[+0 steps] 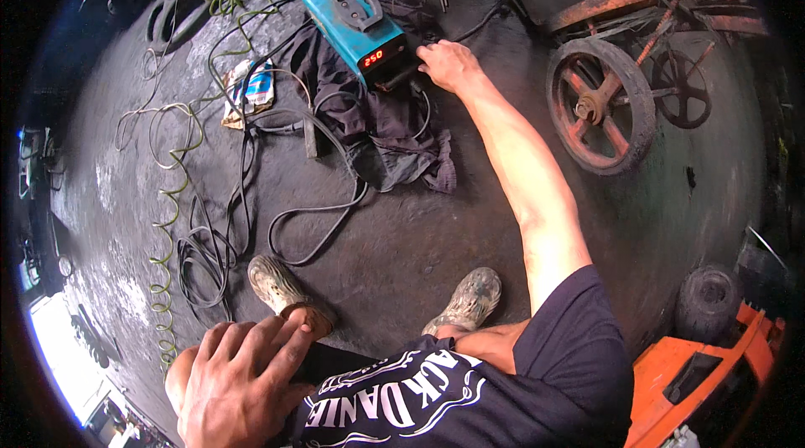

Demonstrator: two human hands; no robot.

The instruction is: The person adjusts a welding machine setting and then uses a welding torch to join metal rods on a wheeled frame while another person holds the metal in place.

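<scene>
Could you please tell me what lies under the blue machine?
A dark, crumpled cloth shows beneath the blue machine, spread on the floor; whatever the machine covers is hidden.

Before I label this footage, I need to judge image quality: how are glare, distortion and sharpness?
Head view: the bright opening at lower left is blown out to white; pale glare patches the left-hand floor; fisheye distortion curves the scene toward black corners; the teal machine and right hand look fairly sharp.
</scene>
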